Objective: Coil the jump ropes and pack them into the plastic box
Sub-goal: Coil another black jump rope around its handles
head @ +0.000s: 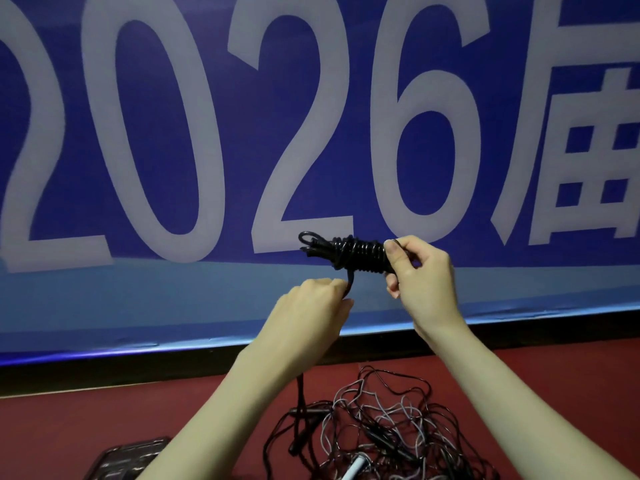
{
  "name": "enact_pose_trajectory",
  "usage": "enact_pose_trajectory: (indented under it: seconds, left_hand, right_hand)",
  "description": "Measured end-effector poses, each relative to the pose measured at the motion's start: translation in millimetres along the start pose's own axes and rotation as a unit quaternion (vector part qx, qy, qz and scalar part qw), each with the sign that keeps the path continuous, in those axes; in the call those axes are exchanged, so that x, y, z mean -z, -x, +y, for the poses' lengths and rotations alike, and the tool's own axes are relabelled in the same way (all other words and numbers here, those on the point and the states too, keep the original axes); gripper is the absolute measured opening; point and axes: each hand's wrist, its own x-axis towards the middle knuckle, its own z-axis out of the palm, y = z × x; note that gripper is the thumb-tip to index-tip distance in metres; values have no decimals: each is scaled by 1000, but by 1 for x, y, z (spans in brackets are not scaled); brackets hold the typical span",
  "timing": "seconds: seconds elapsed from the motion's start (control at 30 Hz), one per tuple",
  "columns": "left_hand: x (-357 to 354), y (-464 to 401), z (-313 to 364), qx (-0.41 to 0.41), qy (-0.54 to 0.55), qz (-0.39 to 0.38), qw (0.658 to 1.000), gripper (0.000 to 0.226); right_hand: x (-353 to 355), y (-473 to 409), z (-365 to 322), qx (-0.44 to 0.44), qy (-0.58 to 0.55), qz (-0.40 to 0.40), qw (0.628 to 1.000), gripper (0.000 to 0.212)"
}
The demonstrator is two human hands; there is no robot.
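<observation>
A black jump rope bundle (349, 252) is held up in front of the banner, wound tight with wraps around its middle and loops sticking out at its left end. My right hand (420, 275) grips the bundle's right end. My left hand (315, 304) pinches the loose rope strand (350, 280) that hangs down from the bundle. Below, a tangle of black and grey jump ropes (377, 431) lies on the red floor, with a white handle (355, 465) among them. The plastic box (128, 457) shows at the bottom left, partly hidden by my left forearm.
A large blue banner (311, 133) with white "2026" lettering covers the wall ahead. A black strip (104, 374) runs along its base above the red floor (86, 417).
</observation>
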Motion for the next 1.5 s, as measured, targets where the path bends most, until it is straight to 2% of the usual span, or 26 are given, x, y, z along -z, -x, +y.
enact_pose_trajectory:
  seconds: [0.1, 0.2, 0.43, 0.53, 0.6, 0.73, 0.87, 0.97, 1.1, 1.2, 1.27, 1.4, 1.47, 1.5]
  left_hand:
    - [13, 0, -3, 1, -6, 35, 999, 22]
    - [25, 2, -5, 20, 7, 69, 997, 19]
    - [34, 2, -3, 69, -67, 63, 993, 32]
    - [34, 3, -8, 54, 65, 17, 996, 23]
    - [33, 2, -13, 50, 163, -23, 985, 13]
    - [27, 2, -18, 66, 263, -40, 962, 8]
    - [19, -1, -23, 55, 264, 13, 963, 18]
    - [17, -1, -24, 36, 303, 10, 952, 16]
    - [15, -1, -25, 70, 428, -36, 900, 14]
    - [16, 1, -22, 49, 527, -16, 848, 20]
    - [18, 2, -15, 38, 571, 14, 820, 27]
    - [7, -4, -12, 66, 562, 115, 817, 25]
    - [0, -7, -14, 91, 553, 165, 812, 18]
    - [-2, -7, -11, 109, 544, 188, 810, 23]
  right_hand:
    - [1, 2, -4, 72, 81, -12, 994, 21]
    - [2, 1, -10, 106, 111, -34, 988, 17]
    - [9, -4, -21, 161, 227, -104, 955, 16]
    - [13, -4, -21, 146, 279, -167, 934, 18]
    - [17, -4, -21, 123, 296, -209, 924, 18]
    - [25, -6, -22, 93, 297, -270, 911, 17]
    - [34, -13, -23, 58, 243, -319, 914, 17]
    - [40, -15, -23, 20, 161, -348, 923, 17]
    - [42, -15, -27, -9, 54, -377, 925, 18]
    - [38, -14, -28, -12, -30, -380, 925, 26]
    - [33, -13, -26, -16, -78, -366, 927, 30]
    - [25, -10, -23, -43, -133, -332, 933, 27]
    - [20, -8, -21, -53, -140, -313, 938, 33]
    - [18, -7, -21, -57, -140, -303, 941, 36]
